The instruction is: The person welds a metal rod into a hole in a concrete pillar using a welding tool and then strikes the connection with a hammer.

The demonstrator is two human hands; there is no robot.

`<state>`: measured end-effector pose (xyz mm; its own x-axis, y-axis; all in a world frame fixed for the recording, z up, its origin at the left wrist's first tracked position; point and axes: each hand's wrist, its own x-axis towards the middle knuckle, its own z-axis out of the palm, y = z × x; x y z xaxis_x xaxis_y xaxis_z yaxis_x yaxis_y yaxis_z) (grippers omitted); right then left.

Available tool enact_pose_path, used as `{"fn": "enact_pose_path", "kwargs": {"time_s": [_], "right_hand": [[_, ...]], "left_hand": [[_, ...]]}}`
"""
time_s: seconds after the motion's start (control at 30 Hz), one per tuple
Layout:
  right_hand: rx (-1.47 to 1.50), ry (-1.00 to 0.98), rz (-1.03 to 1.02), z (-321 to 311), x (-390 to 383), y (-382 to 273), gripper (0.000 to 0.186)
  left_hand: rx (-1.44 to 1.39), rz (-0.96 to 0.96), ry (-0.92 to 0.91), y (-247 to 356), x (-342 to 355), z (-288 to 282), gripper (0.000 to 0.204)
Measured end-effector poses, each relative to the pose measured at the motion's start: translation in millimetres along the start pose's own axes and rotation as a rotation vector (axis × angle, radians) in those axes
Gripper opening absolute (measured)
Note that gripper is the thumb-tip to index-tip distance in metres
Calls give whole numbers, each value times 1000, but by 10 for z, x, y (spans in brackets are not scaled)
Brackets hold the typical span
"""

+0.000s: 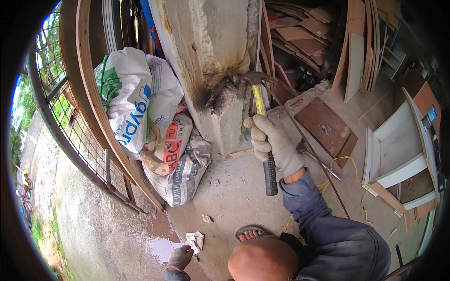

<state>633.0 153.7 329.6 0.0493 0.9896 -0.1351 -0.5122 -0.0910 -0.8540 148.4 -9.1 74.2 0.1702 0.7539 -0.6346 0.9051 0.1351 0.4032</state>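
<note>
My right hand (278, 143), in a knitted glove, is closed round the black handle of a yellow hammer (257, 96). The hammer's head is at the scorched, chipped hollow in a concrete pillar (180, 35), beside bent, rusty metal (225, 93); whether they touch is unclear. A long thin rusty bar (331, 180) slants down behind my right arm. Low at the bottom, my gloved left hand (180, 257) has curled fingers, their contents hidden, near a crumpled white scrap (195, 241). My bare knee (260, 260) and sandalled foot (248, 234) show beside it.
Stacked sacks (124, 103) lean left of the pillar, beside curved boards and a mesh gate (54, 93). Wood offcuts (309, 33), a brown board (323, 126), a white cabinet frame (393, 175), a second hammer (307, 152) and yellow cord (356, 168) lie to the right.
</note>
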Motion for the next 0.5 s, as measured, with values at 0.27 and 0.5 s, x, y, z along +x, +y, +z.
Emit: {"fn": "enact_pose_path", "kwargs": {"time_s": [0.27,0.5], "right_hand": [[-84,46,-5,26,16,27,32],[-324,148,-142,-78,259,275,32]], "left_hand": [[52,1,26,-108,74,100,44],[-33,-68,-27,-49,51,42,40]]}}
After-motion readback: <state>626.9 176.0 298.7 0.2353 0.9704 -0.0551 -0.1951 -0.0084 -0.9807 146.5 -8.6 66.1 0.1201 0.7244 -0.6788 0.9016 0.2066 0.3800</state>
